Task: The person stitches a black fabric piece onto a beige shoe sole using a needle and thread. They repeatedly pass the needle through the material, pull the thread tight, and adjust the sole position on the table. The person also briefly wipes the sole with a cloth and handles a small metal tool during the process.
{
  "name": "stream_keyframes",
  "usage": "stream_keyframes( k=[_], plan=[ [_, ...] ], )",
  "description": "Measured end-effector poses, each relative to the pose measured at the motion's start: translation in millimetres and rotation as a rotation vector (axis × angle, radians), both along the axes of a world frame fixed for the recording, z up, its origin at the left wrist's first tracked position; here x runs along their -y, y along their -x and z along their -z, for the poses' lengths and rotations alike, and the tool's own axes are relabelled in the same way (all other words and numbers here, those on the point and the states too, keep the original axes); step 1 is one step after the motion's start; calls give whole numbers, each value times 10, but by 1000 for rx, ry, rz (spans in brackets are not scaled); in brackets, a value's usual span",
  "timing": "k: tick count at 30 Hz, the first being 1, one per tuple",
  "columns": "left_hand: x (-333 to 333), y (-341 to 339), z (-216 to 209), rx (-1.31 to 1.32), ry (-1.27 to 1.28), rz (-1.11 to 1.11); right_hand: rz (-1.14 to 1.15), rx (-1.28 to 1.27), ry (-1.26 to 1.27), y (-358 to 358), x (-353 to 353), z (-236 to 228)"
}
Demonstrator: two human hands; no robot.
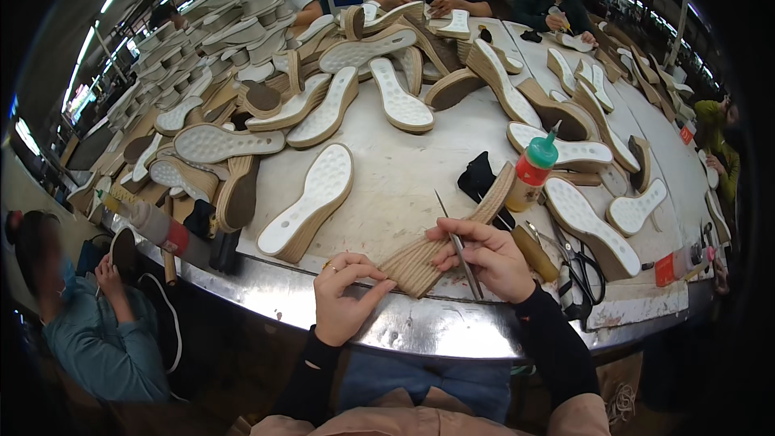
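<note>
A tan wedge shoe sole (413,265) with a ridged, rope-like side lies on its side near the table's front edge. My left hand (349,295) is closed, its thumb and fingers pinching the sole's near left end. In my right hand (488,258) a slim pointed metal tool (457,244) is gripped, its thin tip pointing up and away; its exact kind is unclear. Fingertips of that hand also rest against the sole's side. Just left of the sole lies another wedge sole (316,198), its white dimpled face up.
A glue bottle (534,168) with a green nozzle stands right of the sole, near black scissors (583,266) and a tan roll (534,252). Wedge soles (402,97) pile up across the far table. Another bottle (149,222) lies left. Co-workers sit around the table.
</note>
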State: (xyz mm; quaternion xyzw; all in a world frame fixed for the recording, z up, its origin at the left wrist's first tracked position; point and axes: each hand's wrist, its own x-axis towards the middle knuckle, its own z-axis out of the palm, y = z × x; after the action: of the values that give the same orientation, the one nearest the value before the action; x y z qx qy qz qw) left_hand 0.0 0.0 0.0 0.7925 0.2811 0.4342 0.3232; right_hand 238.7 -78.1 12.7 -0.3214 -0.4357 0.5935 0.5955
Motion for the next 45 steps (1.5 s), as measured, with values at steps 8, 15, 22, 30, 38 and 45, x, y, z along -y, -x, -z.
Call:
stream_keyframes(
  k=[8, 15, 22, 30, 38, 45],
  plan=[
    [-70, 99, 38, 167, 170, -101, 69, 91, -54, 104, -3, -7],
    [-6, 796, -219, -234, 468, 216, 160, 239, -112, 114, 5, -93],
    [53, 1256, -214, -1076, 434, 435, 331, 483, -280, 160, 40, -148],
    [77, 791, -268, -335, 329, 154, 392, 402, -226, 170, 52, -52],
    [-141, 80, -72, 11, -5, 104, 386, 345, -191, 210, 72, -87],
    [-252, 63, 55, 14, 72, 155, 457, 677, -295, 260, 40, -139]
  ],
)
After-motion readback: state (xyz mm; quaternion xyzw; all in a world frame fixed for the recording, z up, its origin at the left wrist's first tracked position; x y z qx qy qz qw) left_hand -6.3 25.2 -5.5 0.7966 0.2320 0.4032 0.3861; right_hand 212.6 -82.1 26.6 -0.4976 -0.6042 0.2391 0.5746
